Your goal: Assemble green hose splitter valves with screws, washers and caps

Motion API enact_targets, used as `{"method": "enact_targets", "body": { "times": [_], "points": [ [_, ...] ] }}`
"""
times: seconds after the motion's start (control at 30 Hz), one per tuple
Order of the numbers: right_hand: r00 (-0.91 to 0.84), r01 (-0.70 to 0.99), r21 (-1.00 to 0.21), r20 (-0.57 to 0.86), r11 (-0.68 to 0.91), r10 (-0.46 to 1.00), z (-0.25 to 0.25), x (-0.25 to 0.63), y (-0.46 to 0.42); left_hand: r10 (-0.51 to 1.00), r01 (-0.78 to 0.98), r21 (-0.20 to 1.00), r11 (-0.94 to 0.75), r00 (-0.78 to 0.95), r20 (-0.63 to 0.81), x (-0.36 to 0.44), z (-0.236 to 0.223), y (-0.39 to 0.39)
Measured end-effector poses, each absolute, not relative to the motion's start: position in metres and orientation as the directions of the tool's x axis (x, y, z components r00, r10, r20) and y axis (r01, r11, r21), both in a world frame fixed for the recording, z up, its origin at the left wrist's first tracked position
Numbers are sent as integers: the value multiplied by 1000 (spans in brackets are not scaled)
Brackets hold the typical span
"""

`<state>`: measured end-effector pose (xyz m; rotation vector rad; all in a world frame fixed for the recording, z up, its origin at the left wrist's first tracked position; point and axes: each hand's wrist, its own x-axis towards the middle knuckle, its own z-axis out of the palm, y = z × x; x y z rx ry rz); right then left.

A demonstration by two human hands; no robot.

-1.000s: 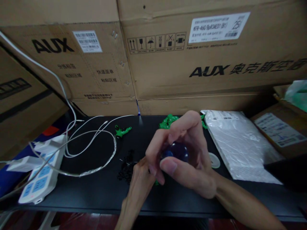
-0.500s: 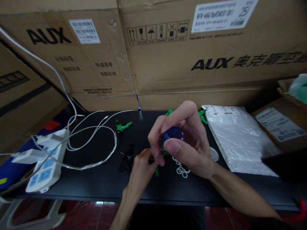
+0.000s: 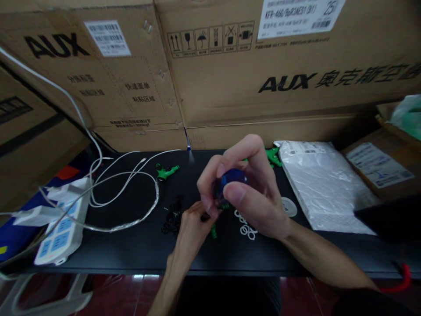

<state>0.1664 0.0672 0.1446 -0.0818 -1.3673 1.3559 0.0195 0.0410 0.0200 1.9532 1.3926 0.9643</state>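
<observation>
My right hand [image 3: 253, 193] is closed around the dark blue handle of a screwdriver [image 3: 234, 177], its rounded end facing up at me. The shaft is hidden behind my fingers. Lower and to the left, my left hand [image 3: 194, 226] has its fingers closed on a green plastic part [image 3: 213, 230], mostly covered by both hands. Beside the left hand lies a heap of small black parts [image 3: 173, 217]. Several white rings [image 3: 245, 230] are scattered under my right hand, near a clear round disc [image 3: 289, 206].
A green and black branched fitting [image 3: 166, 172] lies at the left back, more green parts [image 3: 272, 156] at the right back. White cables [image 3: 121, 202] loop by a power strip [image 3: 64, 232]. A white padded parcel [image 3: 319, 188] is at right; cardboard boxes [image 3: 213, 96] wall the back.
The view has shifted slightly. My right hand and the screwdriver have moved a little left and tilted somewhat, while my left hand keeps its place on the green part.
</observation>
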Motion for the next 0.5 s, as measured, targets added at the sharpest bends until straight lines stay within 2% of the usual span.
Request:
{"method": "enact_targets", "body": {
  "times": [0.13, 0.27, 0.5],
  "points": [
    [-362, -634, -726, 583, 266, 728, 151, 166, 63, 963, 547, 795, -263, 192, 187, 20, 21, 41],
    [-392, -575, -793, 485, 203, 782, 154, 172, 64, 970, 544, 807, -232, 193, 149, 22, 21, 41],
    [-358, -574, -735, 621, 359, 698, 146, 172, 68, 971, 552, 802, -228, 190, 145, 20, 25, 42]
  ]
}}
